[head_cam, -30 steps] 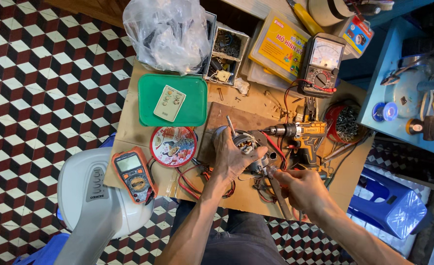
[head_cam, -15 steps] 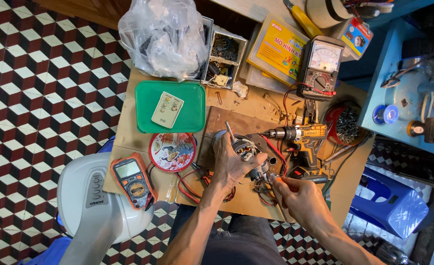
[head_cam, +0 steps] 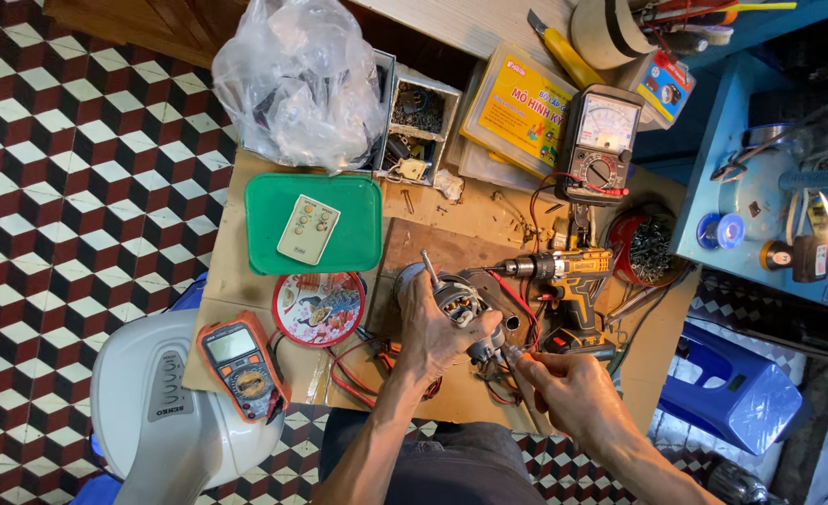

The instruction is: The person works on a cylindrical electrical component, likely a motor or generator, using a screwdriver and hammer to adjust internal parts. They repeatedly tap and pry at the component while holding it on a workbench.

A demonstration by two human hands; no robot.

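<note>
**Small electric motor held on the work board**

The small electric motor (head_cam: 458, 304) is positioned at the centre of the wooden work board (head_cam: 414, 245), with its steel shaft pointing up and away from the person. The housing is seen to be off, and the copper windings are exposed. The motor is clasped by the left hand (head_cam: 430, 329), the fingers being closed around its body. The right hand (head_cam: 564, 391) is closed in a pinch just beside the motor's near end, where thin wires (head_cam: 506, 360) are gripped; what exactly is held between the fingertips cannot be told. The work is judged to be partway: the motor is opened, and the wiring is being handled, with nothing reassembled.

Just right of the motor, a yellow cordless drill (head_cam: 568, 271) is laid on its side. Beyond the drill, an analogue multimeter (head_cam: 599, 145) is placed, with a red bowl of small metal parts (head_cam: 650, 248) near it. Left of the motor, a round printed tin lid (head_cam: 319, 309) is found; farther left, an orange digital multimeter (head_cam: 243, 365). Above the lid, a green tray (head_cam: 264, 206) carrying a remote control (head_cam: 308, 229) is set.
</note>
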